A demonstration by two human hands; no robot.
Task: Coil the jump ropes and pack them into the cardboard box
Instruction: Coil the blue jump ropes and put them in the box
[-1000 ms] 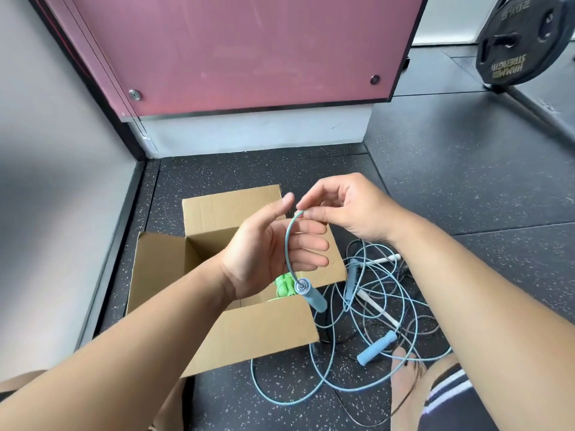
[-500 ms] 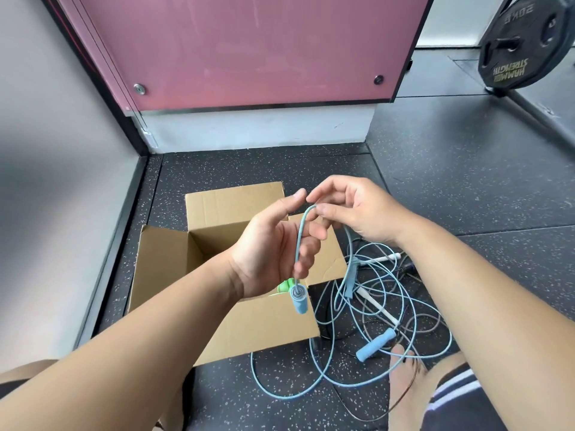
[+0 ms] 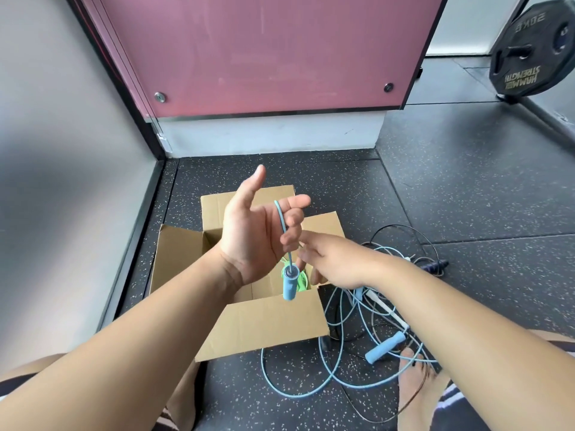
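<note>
A: Where's the thin light-blue jump rope?

B: Draped over spread left hand, foam handle dangling above open brown cardboard box. Right hand loose, empty afaict.

A: Tip?

B: Wrap even loops round palm, keep tension w/ right.

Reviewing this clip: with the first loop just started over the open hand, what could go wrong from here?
1. The light blue rope only drapes over the spread fingers of the left hand, its blue foam handle dangling; it may slip off.
2. The rest lies tangled with a black rope and white handles on the floor, so pulling could snag.
3. The right hand reaches low beside the cardboard box, whose flap might catch the rope.
</note>
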